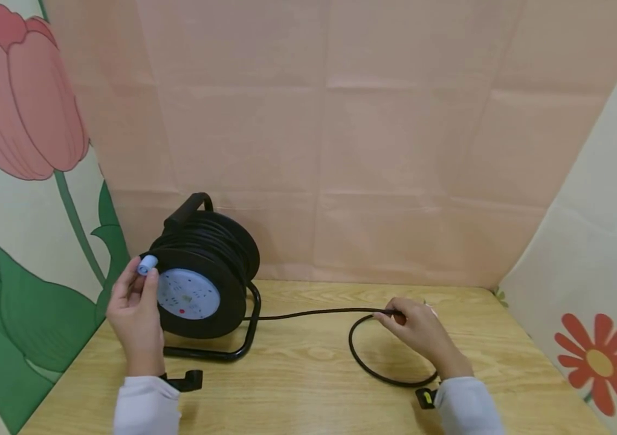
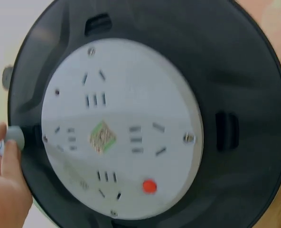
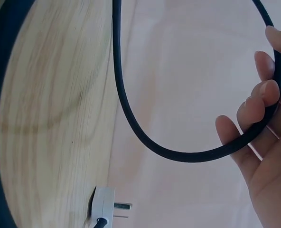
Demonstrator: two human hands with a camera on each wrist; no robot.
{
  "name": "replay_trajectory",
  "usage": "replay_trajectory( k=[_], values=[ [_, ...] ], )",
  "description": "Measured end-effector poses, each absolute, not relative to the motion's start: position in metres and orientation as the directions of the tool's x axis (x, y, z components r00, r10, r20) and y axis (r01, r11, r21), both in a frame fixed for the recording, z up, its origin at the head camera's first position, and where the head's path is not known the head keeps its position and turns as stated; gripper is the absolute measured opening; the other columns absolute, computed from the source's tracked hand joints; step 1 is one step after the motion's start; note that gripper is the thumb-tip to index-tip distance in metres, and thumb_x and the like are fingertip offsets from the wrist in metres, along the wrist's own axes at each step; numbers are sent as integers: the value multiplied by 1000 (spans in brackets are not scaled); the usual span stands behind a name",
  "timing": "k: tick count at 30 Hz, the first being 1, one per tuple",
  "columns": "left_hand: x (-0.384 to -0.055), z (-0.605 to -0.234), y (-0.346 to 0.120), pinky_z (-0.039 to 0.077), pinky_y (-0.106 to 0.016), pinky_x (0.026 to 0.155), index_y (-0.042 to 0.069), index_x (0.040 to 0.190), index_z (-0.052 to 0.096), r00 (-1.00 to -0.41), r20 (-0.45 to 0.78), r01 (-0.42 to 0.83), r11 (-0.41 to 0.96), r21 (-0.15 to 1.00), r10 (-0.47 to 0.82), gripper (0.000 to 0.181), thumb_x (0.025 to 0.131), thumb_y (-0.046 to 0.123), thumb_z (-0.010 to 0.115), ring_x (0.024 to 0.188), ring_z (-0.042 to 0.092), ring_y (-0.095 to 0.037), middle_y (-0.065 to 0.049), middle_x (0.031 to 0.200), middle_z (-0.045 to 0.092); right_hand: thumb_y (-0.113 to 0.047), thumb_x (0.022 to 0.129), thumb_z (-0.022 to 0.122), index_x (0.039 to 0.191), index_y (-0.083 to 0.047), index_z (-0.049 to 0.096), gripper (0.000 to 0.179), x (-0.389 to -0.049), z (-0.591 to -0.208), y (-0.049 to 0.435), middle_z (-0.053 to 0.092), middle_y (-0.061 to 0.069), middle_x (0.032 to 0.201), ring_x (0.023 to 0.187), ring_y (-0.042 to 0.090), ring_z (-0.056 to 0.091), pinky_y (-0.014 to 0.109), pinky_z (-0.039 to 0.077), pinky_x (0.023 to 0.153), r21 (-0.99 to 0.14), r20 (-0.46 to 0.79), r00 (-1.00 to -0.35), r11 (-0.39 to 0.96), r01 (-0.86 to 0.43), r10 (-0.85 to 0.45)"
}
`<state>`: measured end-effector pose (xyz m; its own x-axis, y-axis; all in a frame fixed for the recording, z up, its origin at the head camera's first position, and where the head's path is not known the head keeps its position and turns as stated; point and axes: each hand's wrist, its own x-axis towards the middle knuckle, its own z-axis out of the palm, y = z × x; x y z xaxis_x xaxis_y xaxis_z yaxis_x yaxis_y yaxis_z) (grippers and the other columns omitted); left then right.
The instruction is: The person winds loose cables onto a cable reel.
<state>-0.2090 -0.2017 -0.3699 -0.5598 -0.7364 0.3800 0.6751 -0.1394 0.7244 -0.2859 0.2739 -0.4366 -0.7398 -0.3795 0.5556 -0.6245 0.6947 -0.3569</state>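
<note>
A black cable reel [image 1: 205,266] stands on its tubular frame at the left of the table, wound with black cable. Its round pale socket panel [image 2: 121,128] has several outlets and a red button. My left hand [image 1: 136,320] pinches the small light-blue crank knob [image 1: 147,264] on the reel's rim between thumb and fingers. From the reel the black cable [image 1: 308,313] runs right to my right hand [image 1: 422,332], whose fingers curl round it. Beyond that grip, the cable hangs in a loop [image 3: 188,156]. A white plug [image 3: 103,206] with metal pins shows low in the right wrist view.
The wooden table [image 1: 308,386] ends at a pinkish cloth backdrop [image 1: 373,151]. Side panels with a printed tulip [image 1: 31,96] and a red flower [image 1: 599,362] flank it. The reel's black carrying handle [image 1: 185,208] rises at its top.
</note>
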Motion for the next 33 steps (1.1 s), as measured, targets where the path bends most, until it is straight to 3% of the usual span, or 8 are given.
replay_trajectory(
  k=[8,17,23,33],
  values=[
    [-208,-367,-194,49,-16,88,3,123,71,-501,429,616,39,787,-752,33,90,6,75,101,61,-15,-6,109,56,-23,89,79,81,-29,61,21,-287,-438,267,42,-15,66,57,3,39,22,36,50,-347,578,-704,656,-670,-413],
    [-206,-362,-184,50,-16,89,4,123,71,-506,482,569,142,810,-715,33,91,10,74,103,62,-15,-3,109,56,-16,92,75,96,-21,67,10,-287,-441,259,50,-14,79,70,10,49,24,42,60,-335,560,-700,651,-681,-443],
    [-207,-364,-180,52,-15,82,5,119,73,-488,516,545,216,810,-704,33,88,15,79,96,64,-14,-1,102,60,-21,91,77,96,-23,66,12,-290,-445,256,53,-15,85,74,12,52,27,46,64,-283,600,-662,655,-701,-449],
    [-206,-362,-177,52,-14,77,2,115,74,-491,547,546,249,800,-678,32,86,14,81,90,62,-12,2,99,62,-23,88,80,92,-24,67,13,-292,-448,252,54,-14,82,71,12,51,25,42,61,-204,665,-592,652,-730,-455]
  ],
)
